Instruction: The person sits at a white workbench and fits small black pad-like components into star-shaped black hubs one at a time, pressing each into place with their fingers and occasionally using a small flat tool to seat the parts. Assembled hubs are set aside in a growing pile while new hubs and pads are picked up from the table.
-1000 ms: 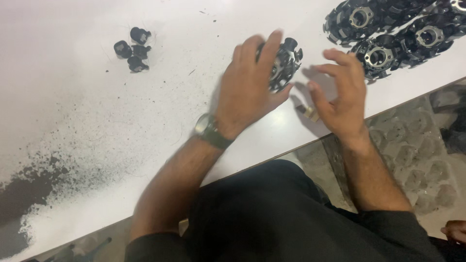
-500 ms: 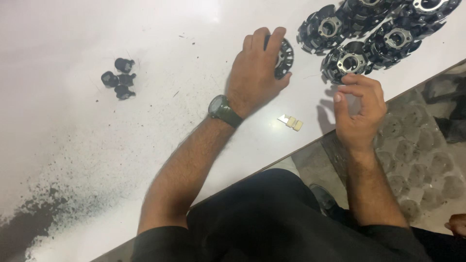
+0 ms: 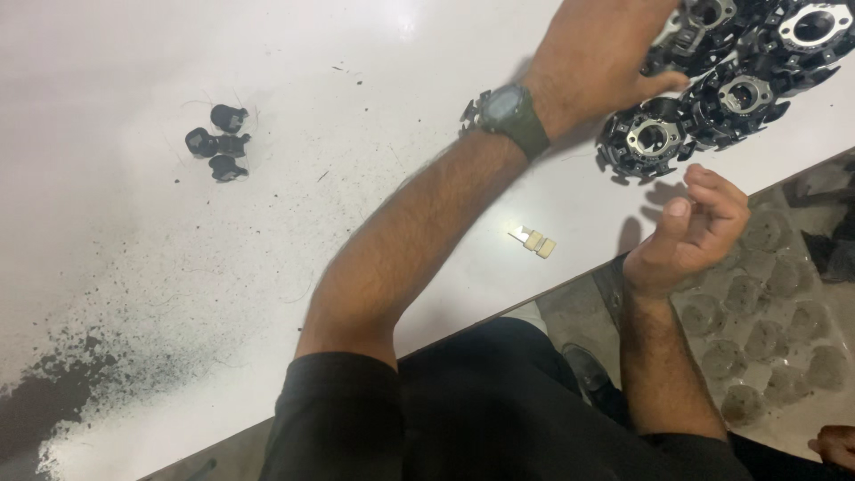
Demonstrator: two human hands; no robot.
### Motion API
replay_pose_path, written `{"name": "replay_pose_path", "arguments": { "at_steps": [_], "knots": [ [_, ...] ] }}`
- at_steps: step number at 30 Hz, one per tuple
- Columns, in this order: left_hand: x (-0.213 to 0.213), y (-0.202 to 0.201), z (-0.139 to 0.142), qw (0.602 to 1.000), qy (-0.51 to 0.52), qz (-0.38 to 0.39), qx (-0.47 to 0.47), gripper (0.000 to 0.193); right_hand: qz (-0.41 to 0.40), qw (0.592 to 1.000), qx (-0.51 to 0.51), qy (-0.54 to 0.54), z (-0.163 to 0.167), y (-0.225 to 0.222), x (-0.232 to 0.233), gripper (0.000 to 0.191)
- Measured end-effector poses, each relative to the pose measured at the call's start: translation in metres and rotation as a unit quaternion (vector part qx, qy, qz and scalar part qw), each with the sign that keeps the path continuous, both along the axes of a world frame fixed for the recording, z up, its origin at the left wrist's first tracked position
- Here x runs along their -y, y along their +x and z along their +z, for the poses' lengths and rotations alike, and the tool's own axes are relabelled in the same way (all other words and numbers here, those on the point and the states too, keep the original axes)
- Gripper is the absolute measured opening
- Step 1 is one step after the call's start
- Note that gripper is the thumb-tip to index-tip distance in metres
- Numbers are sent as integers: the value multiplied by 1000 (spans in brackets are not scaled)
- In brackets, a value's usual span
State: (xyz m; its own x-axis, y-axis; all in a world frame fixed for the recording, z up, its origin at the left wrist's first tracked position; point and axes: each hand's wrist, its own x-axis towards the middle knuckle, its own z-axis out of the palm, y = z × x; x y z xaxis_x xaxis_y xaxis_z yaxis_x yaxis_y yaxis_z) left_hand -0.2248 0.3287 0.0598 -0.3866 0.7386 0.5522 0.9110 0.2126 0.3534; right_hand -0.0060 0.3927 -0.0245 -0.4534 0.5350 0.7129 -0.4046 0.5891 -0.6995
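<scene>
Head view: black toothed rings [image 3: 653, 138] (steel-centred)

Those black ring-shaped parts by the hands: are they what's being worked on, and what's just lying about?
In hand:
- black ring-shaped parts, heaped at the table's far right
- left hand, reaching onto them
- right hand, curled, beside the nearest ring

Lying about:
- small black pieces
- pale clip
- dark powder

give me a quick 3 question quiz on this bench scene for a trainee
1. True or false: the left hand rests on the pile of black toothed rings with metal centres.
2. The right hand is: A) flat on the white table, B) curled, off the table's edge.
3. What lies between the forearms?

Key: 1 true. 2 B. 3 a small cream block.
</scene>
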Motion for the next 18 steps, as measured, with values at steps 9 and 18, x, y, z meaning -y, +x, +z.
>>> {"name": "replay_pose_path", "arguments": {
  "at_steps": [9, 18],
  "knots": [
    [-25, 74, -23, 988, -95, -31, -113, 117, 32, 998, -28, -47, 10, -1, -2, 34],
    [115, 39, 11, 994, -6, 112, -12, 73, -38, 937, 252, 237, 46, -7, -27, 48]
  ]
}}
